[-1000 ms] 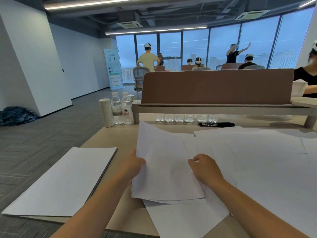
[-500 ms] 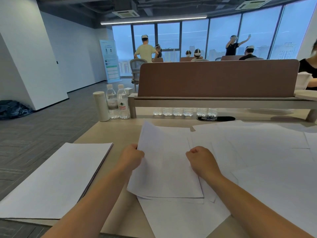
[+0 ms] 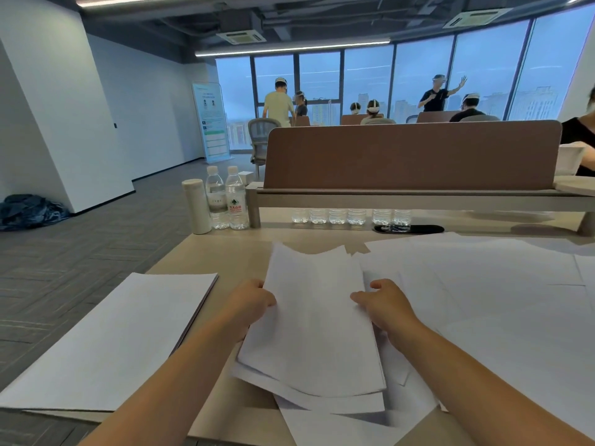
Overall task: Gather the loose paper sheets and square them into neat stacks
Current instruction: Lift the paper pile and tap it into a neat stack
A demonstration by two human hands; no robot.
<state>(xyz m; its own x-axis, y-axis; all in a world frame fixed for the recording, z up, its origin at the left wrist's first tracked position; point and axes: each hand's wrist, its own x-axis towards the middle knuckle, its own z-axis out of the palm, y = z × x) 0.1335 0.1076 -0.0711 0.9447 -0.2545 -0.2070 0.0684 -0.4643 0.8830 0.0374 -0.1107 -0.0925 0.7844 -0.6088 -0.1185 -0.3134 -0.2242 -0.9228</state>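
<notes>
A bundle of white paper sheets point(image 3: 314, 320) lies in front of me on the desk, its edges uneven and its far end lifted. My left hand point(image 3: 252, 300) grips the bundle's left edge. My right hand point(image 3: 384, 304) holds the right edge, with the thumb on top of the sheets. More loose sheets point(image 3: 489, 284) are spread over the desk to the right and under the bundle. A squared stack of paper point(image 3: 119, 339) lies at the left of the desk.
A white flask point(image 3: 196, 206) and two water bottles point(image 3: 227, 201) stand at the desk's far left corner. A row of small bottles point(image 3: 351, 216) and a black cable cover point(image 3: 410, 229) sit under the brown divider panel point(image 3: 409, 156). Several people are beyond it.
Both hands have drawn the sheets into a narrower bundle. My right hand moved from a fist on the paper to holding the bundle's right edge. The view tilted down slightly.
</notes>
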